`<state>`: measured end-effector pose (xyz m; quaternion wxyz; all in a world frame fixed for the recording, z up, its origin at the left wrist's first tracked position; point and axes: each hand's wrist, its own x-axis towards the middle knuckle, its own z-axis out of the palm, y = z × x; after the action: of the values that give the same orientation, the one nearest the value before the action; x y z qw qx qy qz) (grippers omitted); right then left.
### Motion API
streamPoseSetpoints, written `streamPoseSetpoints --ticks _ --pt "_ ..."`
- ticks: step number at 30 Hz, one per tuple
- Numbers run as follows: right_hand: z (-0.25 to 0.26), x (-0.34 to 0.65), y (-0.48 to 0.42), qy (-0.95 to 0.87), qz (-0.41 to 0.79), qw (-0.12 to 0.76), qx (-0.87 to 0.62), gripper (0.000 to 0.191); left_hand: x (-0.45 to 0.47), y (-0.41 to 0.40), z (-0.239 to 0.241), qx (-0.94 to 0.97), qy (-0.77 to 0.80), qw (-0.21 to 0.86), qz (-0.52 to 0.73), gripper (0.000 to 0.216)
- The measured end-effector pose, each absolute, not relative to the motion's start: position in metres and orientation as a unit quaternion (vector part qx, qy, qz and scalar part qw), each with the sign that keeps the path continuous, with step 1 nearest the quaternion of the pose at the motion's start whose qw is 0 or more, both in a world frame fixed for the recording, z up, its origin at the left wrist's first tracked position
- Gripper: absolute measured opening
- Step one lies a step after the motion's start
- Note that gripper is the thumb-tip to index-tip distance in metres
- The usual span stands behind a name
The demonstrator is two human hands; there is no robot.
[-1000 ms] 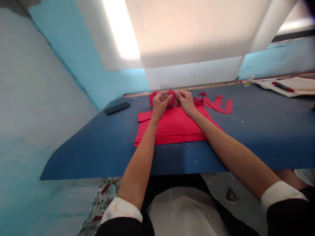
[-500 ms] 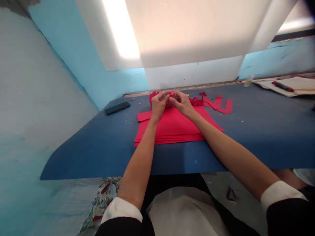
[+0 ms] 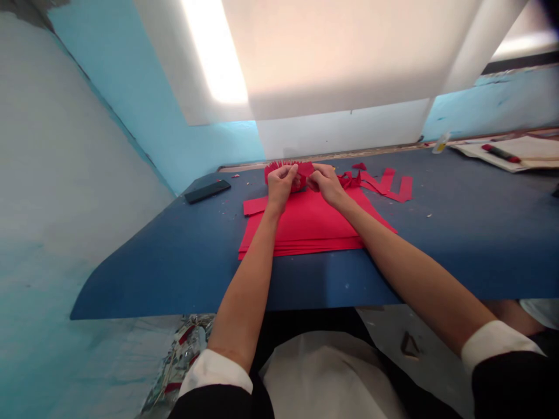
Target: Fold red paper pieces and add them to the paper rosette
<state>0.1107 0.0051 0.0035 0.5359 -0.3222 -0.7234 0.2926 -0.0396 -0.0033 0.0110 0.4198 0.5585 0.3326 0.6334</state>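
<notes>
Between my two hands is a small piece of red paper [image 3: 305, 169], raised over the far part of a stack of red paper sheets [image 3: 314, 224]. My left hand [image 3: 280, 181] pinches its left side, and my right hand [image 3: 325, 181] grips its right side with curled fingers. Right behind my left hand stands a fringed red paper piece [image 3: 273, 170] with many pointed tips, partly hidden by the fingers. A red paper strip [image 3: 255, 206] sticks out at the stack's left edge. Crumpled red folded pieces [image 3: 349, 180] lie just right of my right hand.
Loose red strips [image 3: 386, 185] lie right of the stack on the blue table [image 3: 441, 250]. A dark flat phone-like object [image 3: 208, 191] rests at the left. Farther right are a small clear bottle [image 3: 441, 143], an open notebook [image 3: 533, 148] and a red-and-black marker [image 3: 501, 153].
My hands have moved slightly apart, and more of the red paper piece shows between them, spread wider. The things on the table have stayed in place.
</notes>
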Motion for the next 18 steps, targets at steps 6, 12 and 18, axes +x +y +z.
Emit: streamPoseSetpoints --ticks 6,12,18 --pt "0.0057 0.1109 0.0047 -0.690 0.330 0.564 -0.311 0.044 -0.0389 -0.0088 0.0152 0.537 0.317 0.454 0.636 0.043" --pt "0.0073 0.1096 0.0037 -0.670 0.357 0.574 -0.307 0.042 -0.0378 -0.0118 0.0181 0.532 0.317 0.454 0.641 0.043" --pt "0.0087 0.1083 0.0019 -0.658 0.370 0.584 -0.300 0.035 -0.0376 -0.0096 0.0161 0.527 0.321 0.452 0.644 0.039"
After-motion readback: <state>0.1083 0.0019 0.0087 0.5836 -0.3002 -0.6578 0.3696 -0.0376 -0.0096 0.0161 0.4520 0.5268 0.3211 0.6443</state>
